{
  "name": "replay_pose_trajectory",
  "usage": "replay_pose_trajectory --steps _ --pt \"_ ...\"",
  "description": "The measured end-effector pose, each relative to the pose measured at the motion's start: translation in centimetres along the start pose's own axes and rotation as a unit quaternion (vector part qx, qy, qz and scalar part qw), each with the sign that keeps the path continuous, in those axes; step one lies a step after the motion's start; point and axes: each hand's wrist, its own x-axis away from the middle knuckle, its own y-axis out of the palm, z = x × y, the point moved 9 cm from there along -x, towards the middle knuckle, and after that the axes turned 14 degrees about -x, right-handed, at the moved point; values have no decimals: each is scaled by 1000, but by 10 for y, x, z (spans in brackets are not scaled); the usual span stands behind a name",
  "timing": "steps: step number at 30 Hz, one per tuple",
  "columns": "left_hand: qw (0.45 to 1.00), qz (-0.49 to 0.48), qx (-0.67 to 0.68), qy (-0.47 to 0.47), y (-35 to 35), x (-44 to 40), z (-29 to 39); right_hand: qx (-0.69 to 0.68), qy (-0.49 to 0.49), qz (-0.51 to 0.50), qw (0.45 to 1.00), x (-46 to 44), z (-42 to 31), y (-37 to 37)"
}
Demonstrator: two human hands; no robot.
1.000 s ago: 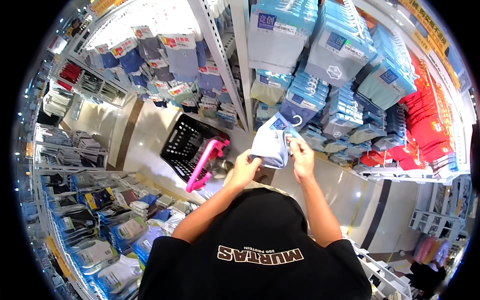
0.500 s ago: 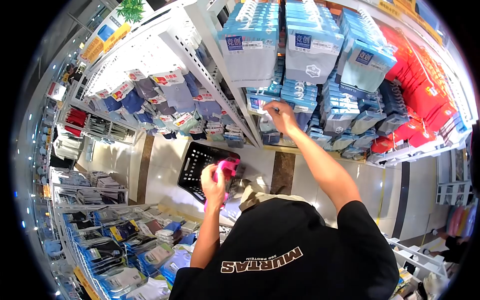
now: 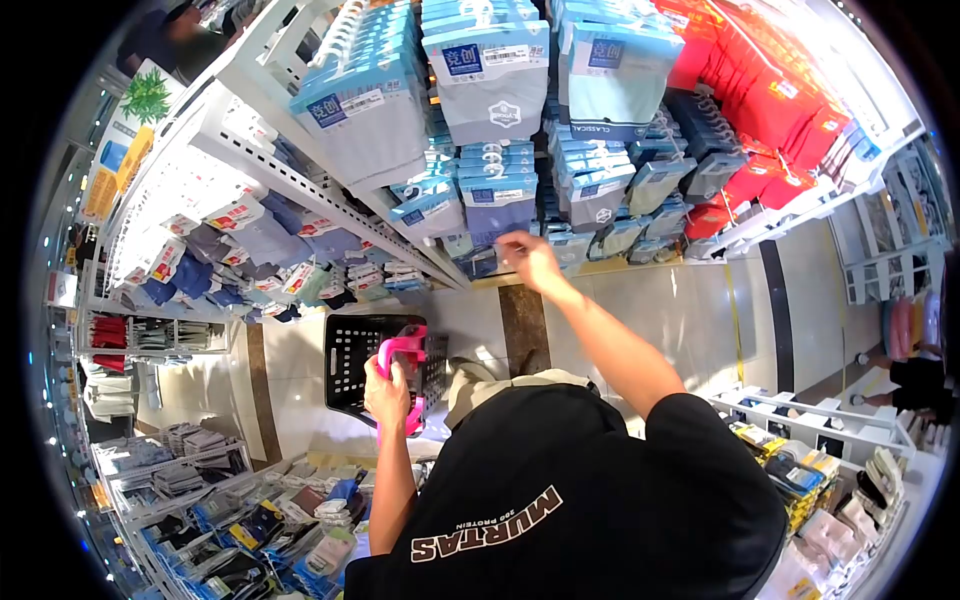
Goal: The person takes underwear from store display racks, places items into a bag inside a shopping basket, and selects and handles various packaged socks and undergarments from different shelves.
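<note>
My left hand [image 3: 386, 392] is closed round the pink handle [image 3: 405, 345] of a black shopping basket [image 3: 345, 365], which hangs low by my left side. My right hand [image 3: 532, 262] reaches forward to the rack, its slightly blurred fingers half bent and apart, with nothing visible held in them. Just beyond the fingertips hangs a light-blue and grey-blue garment pack [image 3: 498, 205]; whether they touch it I cannot tell. Beside it is another light-blue pack [image 3: 425, 210]. Larger grey packs with blue headers [image 3: 490, 85] hang on white hooks above.
Red packs [image 3: 775, 95] hang to the right. At left, a white perforated rack panel [image 3: 300, 185] adjoins hanging socks [image 3: 270, 230]. Bins of packaged goods [image 3: 260, 530] stand behind me at left, and a shelf of packs [image 3: 820, 480] at right. A person [image 3: 185, 40] is at the far top left.
My right hand has left the lower left pack and moved right, to the neighbouring column. The view has shifted right. My left hand keeps hold of the basket handle.
</note>
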Motion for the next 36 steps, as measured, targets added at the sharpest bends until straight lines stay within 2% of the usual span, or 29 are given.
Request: replay_pose_trajectory --steps 1,3,5,7,9,13,17,18,21,22,25,26,29,31,33,35,36 --pt "1000 -3 0 -3 -2 0 2 -44 44 34 998 2 6 -26" --pt "1000 -4 -2 -4 -2 -1 4 -58 -67 106 990 2 -2 -85" --pt "1000 0 -4 -1 -1 -1 3 -20 -106 280 954 -1 -7 -155" --pt "1000 0 -6 1 4 -2 0 -14 -95 347 933 3 -40 -186" --pt "1000 1 -14 11 5 -3 -1 79 -113 335 932 -4 -76 -192" --pt "1000 7 -11 11 -1 -1 2 93 -118 285 947 -19 -98 -180" --pt "1000 7 -4 15 0 -1 0 92 -66 302 947 -22 -78 -188" --pt "1000 11 -5 18 1 -2 0 131 -80 334 930 -17 -77 -187" --pt "1000 4 5 12 1 0 0 65 -26 252 965 -14 -57 -179" --pt "1000 -3 9 7 0 1 1 47 -76 246 965 -10 -65 -172" --pt "988 92 55 112 -11 1 12 -2 -59 245 968 12 -93 -157" --pt "981 120 59 144 -15 3 16 -34 -63 244 967 10 -82 -164" --pt "964 142 115 193 -45 19 62 -72 -84 266 958 39 -112 -161" --pt "943 99 198 249 -45 30 99 -168 -67 235 955 49 -112 -155" --pt "936 -59 280 205 -20 44 129 -225 -40 212 950 62 -115 -144" --pt "908 -106 277 295 10 62 160 -263 1 160 951 77 -137 -110" --pt "890 -172 304 293 14 73 177 -285 6 129 950 82 -140 -95"
